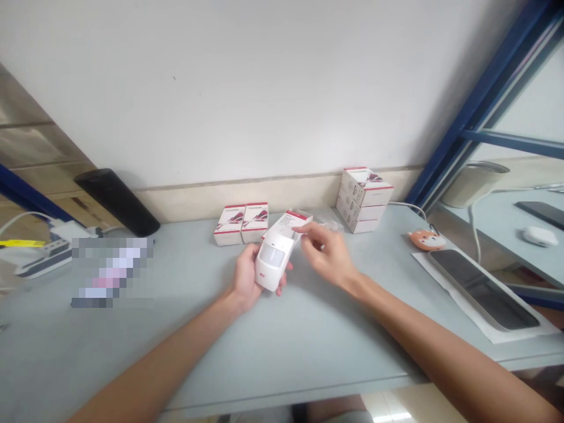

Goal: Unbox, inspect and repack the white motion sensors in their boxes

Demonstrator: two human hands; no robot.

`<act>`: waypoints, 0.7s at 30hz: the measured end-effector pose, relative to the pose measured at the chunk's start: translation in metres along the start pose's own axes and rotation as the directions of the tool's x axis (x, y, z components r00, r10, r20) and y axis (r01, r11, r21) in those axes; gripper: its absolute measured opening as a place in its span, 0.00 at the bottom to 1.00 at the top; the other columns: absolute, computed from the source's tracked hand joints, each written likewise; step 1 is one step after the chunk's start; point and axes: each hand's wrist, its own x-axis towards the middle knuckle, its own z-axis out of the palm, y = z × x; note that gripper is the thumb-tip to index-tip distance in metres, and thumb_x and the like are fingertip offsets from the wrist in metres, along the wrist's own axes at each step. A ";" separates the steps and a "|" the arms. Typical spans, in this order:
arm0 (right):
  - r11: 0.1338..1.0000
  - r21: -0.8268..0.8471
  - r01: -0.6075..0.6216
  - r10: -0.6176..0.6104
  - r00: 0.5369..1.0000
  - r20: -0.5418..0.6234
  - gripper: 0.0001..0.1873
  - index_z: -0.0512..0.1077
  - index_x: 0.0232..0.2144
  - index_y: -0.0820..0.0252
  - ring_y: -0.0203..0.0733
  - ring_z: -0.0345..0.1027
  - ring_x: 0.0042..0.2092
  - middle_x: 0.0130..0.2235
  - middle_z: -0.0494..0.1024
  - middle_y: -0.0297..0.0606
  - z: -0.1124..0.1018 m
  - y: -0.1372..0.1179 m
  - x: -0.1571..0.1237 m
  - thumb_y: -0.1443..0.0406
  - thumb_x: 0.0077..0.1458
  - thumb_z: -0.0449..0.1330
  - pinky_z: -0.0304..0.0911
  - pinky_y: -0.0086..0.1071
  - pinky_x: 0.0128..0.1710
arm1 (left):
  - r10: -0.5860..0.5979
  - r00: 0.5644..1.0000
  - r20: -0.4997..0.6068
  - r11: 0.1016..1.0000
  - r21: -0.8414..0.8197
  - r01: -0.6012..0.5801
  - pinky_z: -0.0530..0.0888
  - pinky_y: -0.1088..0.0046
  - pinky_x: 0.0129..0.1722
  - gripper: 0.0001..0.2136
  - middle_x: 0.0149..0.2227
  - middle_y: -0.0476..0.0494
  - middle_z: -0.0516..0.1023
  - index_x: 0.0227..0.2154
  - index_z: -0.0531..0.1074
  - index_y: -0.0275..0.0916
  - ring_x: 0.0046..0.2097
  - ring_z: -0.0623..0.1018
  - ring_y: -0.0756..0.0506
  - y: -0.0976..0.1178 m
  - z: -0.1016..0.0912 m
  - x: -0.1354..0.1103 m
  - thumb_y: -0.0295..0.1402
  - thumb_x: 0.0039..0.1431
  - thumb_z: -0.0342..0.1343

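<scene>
Because sensor [271, 261] leans in left hand [247, 277], loosened wrap could drop it onto table [273, 352]; poke from right hand [326, 252] could twist it free. Sensor sits mid-frame, between hands: left curled around it, right just beside upper end, fingers bent, cannot tell whether pinching anything. Box [300, 216] shows behind, near frame centre.

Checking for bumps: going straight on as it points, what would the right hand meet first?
Probably the upper end of the white device in the left hand; depth is unclear, so the red-edged box behind it might come first.
</scene>
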 end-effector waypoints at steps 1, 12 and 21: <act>0.992 -0.123 0.041 -0.044 0.999 -0.021 0.14 0.79 0.45 0.53 0.42 0.69 0.31 0.29 0.77 0.32 -0.007 0.000 0.004 0.67 0.63 0.55 0.63 0.36 0.35 | 0.011 1.000 0.009 1.000 0.004 -0.011 0.74 0.64 0.17 0.21 0.32 0.31 0.84 0.43 0.76 0.29 0.22 0.79 0.39 -0.001 0.001 0.000 0.39 0.63 0.43; 0.675 -0.734 -0.077 0.106 0.994 -0.007 0.25 0.70 0.64 0.60 0.61 0.73 0.55 0.54 0.80 0.52 -0.042 0.034 0.025 0.69 0.67 0.53 0.68 0.49 0.51 | 0.022 0.999 0.038 1.000 0.002 -0.022 0.78 0.63 0.25 0.19 0.36 0.30 0.85 0.49 0.73 0.30 0.28 0.81 0.39 0.002 0.007 -0.004 0.38 0.65 0.45; 0.993 -0.020 -0.119 0.104 0.926 -0.363 0.12 0.82 0.43 0.52 0.46 0.77 0.37 0.39 0.84 0.38 -0.078 0.022 0.042 0.63 0.62 0.59 0.70 0.39 0.39 | 0.113 0.994 -0.008 0.994 0.016 -0.112 0.78 0.63 0.26 0.20 0.37 0.32 0.85 0.49 0.73 0.32 0.30 0.83 0.37 0.001 0.005 -0.004 0.39 0.66 0.44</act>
